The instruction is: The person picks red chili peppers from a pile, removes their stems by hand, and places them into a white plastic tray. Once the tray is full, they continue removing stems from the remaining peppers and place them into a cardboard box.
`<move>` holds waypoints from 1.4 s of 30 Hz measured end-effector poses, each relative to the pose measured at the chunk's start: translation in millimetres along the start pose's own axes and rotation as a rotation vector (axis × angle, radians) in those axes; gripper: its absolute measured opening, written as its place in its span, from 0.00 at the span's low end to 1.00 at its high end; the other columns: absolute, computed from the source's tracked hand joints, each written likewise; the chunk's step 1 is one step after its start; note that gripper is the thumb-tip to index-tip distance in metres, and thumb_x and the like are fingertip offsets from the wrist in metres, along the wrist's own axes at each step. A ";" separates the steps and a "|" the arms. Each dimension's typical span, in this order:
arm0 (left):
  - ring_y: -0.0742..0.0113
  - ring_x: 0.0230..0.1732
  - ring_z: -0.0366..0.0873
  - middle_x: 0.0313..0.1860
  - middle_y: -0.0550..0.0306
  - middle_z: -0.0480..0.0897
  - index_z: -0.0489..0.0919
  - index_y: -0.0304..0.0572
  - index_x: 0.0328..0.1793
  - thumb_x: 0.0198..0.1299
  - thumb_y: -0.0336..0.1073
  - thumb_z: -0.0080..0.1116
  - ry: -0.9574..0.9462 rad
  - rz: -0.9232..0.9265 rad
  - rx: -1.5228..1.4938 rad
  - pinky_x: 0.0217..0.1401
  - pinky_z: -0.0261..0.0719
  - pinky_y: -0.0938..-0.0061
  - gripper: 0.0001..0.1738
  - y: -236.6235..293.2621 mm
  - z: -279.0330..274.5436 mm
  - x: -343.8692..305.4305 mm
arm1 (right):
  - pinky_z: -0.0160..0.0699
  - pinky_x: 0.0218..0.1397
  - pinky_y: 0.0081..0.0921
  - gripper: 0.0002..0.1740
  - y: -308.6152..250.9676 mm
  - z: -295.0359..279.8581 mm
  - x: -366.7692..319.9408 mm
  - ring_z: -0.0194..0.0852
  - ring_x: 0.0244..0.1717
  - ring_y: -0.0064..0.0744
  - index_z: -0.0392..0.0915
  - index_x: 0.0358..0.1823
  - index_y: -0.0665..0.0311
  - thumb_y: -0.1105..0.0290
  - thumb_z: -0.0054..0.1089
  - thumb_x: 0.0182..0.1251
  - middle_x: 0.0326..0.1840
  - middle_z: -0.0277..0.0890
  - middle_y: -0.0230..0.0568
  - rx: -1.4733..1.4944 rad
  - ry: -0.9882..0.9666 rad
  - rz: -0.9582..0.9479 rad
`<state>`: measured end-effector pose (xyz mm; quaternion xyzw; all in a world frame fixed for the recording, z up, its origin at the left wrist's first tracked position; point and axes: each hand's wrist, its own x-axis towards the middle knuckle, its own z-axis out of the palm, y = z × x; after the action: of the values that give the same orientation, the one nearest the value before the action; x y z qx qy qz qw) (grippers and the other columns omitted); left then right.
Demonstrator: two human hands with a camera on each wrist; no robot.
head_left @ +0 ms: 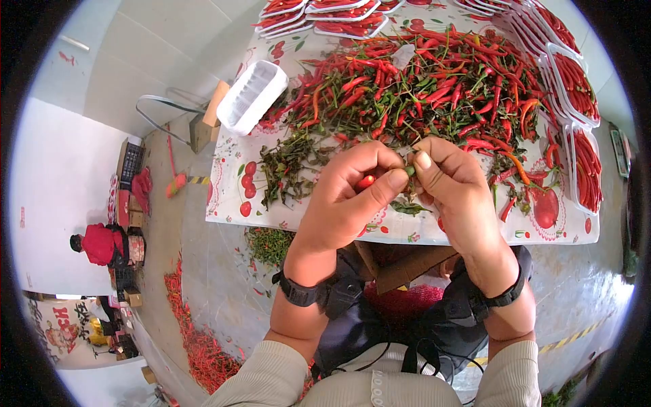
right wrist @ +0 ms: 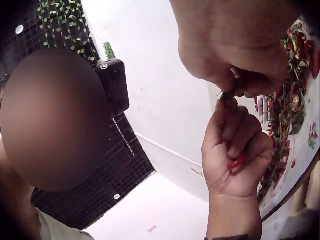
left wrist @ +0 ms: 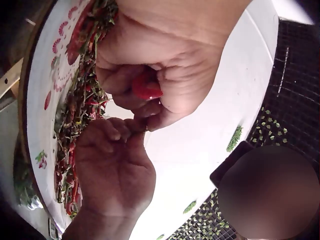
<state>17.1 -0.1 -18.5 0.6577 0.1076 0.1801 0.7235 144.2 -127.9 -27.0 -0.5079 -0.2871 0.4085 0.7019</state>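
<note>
Over the table's near side both hands meet at the fingertips. The left hand (head_left: 356, 193) is curled round a red chili (head_left: 365, 182), its tip showing between the fingers; in the left wrist view the chili (left wrist: 146, 86) lies in the palm. Between the left thumb and finger is a small green piece (head_left: 409, 170). The right hand (head_left: 456, 186) pinches at the same green piece from the other side. A heap of red chilies with stems and leaves (head_left: 434, 88) lies just beyond the hands.
An empty white tray (head_left: 252, 97) stands at the heap's left. Filled trays of chilies (head_left: 575, 85) are stacked at the right and far edges. Loose leaves (head_left: 285, 166) lie left of the hands. Beyond the table, chilies (head_left: 200, 353) cover some floor and a person in red (head_left: 99, 244) sits.
</note>
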 end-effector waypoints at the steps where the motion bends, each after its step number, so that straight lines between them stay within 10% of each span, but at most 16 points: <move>1: 0.88 0.28 0.57 0.30 0.75 0.69 0.79 0.41 0.42 0.72 0.35 0.64 -0.002 -0.005 0.003 0.29 0.55 0.84 0.07 0.3 -0.4 -0.1 | 0.57 0.33 0.18 0.12 0.2 0.7 0.3 0.56 0.31 0.11 0.78 0.41 0.64 0.64 0.54 0.82 0.29 0.66 0.18 0.012 0.002 0.006; 32: 0.86 0.29 0.66 0.30 0.70 0.74 0.80 0.38 0.42 0.70 0.32 0.62 0.017 0.145 0.056 0.31 0.64 0.83 0.06 1.4 -1.1 -3.4 | 0.61 0.27 0.18 0.16 -1.6 -6.3 0.3 0.65 0.26 0.18 0.78 0.39 0.61 0.56 0.55 0.83 0.28 0.73 0.26 0.282 -0.026 0.174; 42: 0.53 0.28 0.79 0.27 0.54 0.77 0.79 0.42 0.34 0.53 0.32 0.65 -0.521 0.208 0.642 0.30 0.73 0.62 0.06 9.7 9.0 -19.6 | 0.62 0.30 0.14 0.13 -22.6 -27.8 4.4 0.64 0.28 0.10 0.82 0.42 0.63 0.60 0.61 0.81 0.30 0.74 0.21 -0.161 0.357 -0.242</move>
<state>1.6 -15.5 -9.5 0.8806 -0.0953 0.0373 0.4627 175.5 -140.8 -14.5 -0.5884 -0.2490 0.2009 0.7426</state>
